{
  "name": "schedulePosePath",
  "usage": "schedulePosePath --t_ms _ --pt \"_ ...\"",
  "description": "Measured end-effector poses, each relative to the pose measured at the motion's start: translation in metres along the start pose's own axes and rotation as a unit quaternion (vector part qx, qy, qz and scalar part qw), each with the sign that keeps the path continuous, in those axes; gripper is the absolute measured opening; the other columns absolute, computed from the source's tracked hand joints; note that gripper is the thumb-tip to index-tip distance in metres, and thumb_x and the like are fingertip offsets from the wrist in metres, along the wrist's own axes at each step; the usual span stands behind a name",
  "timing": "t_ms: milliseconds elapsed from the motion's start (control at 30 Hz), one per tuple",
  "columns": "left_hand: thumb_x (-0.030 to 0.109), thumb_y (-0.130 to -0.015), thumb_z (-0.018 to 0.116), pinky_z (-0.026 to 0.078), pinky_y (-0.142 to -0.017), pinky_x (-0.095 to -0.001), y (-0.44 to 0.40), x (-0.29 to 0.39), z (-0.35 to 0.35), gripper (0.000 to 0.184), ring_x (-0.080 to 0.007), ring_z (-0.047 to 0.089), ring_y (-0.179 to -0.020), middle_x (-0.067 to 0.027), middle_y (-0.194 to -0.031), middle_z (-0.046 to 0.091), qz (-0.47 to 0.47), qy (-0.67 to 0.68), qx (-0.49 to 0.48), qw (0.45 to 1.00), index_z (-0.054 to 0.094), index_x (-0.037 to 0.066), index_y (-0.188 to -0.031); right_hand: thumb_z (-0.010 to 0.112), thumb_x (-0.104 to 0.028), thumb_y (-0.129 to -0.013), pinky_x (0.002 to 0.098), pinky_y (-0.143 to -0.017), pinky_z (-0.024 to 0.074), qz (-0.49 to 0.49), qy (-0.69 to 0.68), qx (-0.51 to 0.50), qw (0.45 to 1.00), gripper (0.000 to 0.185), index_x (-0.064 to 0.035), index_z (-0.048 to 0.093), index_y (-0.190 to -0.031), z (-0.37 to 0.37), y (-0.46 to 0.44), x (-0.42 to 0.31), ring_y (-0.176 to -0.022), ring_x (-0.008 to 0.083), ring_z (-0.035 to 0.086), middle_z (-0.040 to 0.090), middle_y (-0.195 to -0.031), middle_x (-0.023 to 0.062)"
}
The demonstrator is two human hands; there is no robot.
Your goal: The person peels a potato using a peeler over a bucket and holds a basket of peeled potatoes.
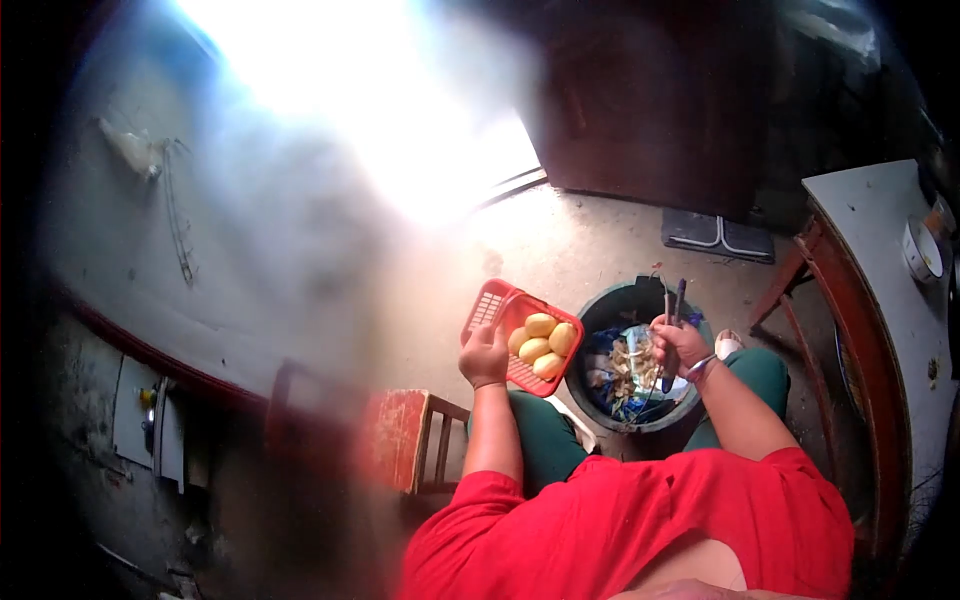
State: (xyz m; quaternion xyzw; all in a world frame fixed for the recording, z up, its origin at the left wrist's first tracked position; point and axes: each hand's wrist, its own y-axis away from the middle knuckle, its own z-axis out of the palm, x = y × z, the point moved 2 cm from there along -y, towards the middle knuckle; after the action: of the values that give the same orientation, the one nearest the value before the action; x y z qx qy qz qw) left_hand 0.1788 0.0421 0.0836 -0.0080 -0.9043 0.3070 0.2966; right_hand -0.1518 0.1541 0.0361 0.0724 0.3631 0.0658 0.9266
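Note:
My left hand (485,352) grips the left rim of a red plastic basket (492,306), which is tilted above my knee. Several peeled, pale yellow potatoes (541,340) lie together in its right part. My right hand (682,347) is closed around a slim, dark tool (669,370) held upright; its exact kind is not clear. Below that hand, between my legs, stands a dark green bin (588,390). Peelings (632,365) and crumpled plastic fill its inside.
A worn red wooden stool (392,437) stands to the left. On the right is a light-topped table (870,215) with a white bowl (921,249) on it. A dark flat object (717,235) lies on the floor ahead. Bright glare hides the upper left.

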Motion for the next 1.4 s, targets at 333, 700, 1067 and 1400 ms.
schedulePosePath --t_ms 333,700,1067,1400 --pt "0.039 -0.076 0.068 0.049 -0.056 -0.0348 0.000 0.001 -0.001 0.027 -0.0239 0.064 -0.061 -0.0089 -0.067 0.065 0.002 -0.024 -0.001 1.000 0.067 0.012 -0.078 0.055 -0.013 -0.087 0.0299 -0.048 0.0433 0.001 0.012 -0.012 1.000 0.009 -0.0062 0.054 -0.093 -0.007 -0.004 -0.005 -0.050 0.0162 0.052 0.051 -0.062 0.0026" --pt "0.036 -0.075 0.064 0.050 -0.059 -0.0388 -0.001 -0.004 0.000 0.018 -0.0285 0.062 -0.067 -0.0078 -0.071 0.064 -0.034 -0.024 -0.024 0.999 0.067 0.018 -0.078 0.055 -0.014 -0.087 0.0284 -0.047 0.0424 0.013 0.012 -0.016 1.000 0.010 -0.0066 0.053 -0.093 -0.006 -0.004 -0.007 -0.051 0.0159 0.052 0.051 -0.062 0.0023" --pt "0.035 -0.076 0.065 0.049 -0.059 -0.0378 0.000 -0.007 0.000 0.020 -0.0285 0.062 -0.066 -0.0085 -0.071 0.064 -0.037 -0.022 -0.031 0.999 0.067 0.016 -0.078 0.055 -0.013 -0.087 0.0282 -0.047 0.0429 0.022 0.009 -0.017 1.000 0.010 -0.0056 0.054 -0.093 -0.002 -0.004 -0.009 -0.050 0.0152 0.052 0.051 -0.060 0.0025" --pt "0.033 -0.077 0.064 0.049 -0.058 -0.0377 -0.002 -0.011 0.000 0.019 -0.0282 0.062 -0.064 -0.0084 -0.069 0.063 -0.030 0.007 -0.026 0.999 0.065 0.014 -0.075 0.054 -0.013 -0.087 0.0269 -0.048 0.0452 0.022 0.012 -0.032 0.999 0.011 -0.0046 0.054 -0.094 -0.001 -0.010 -0.007 -0.050 0.0142 0.053 0.052 -0.061 0.0028"
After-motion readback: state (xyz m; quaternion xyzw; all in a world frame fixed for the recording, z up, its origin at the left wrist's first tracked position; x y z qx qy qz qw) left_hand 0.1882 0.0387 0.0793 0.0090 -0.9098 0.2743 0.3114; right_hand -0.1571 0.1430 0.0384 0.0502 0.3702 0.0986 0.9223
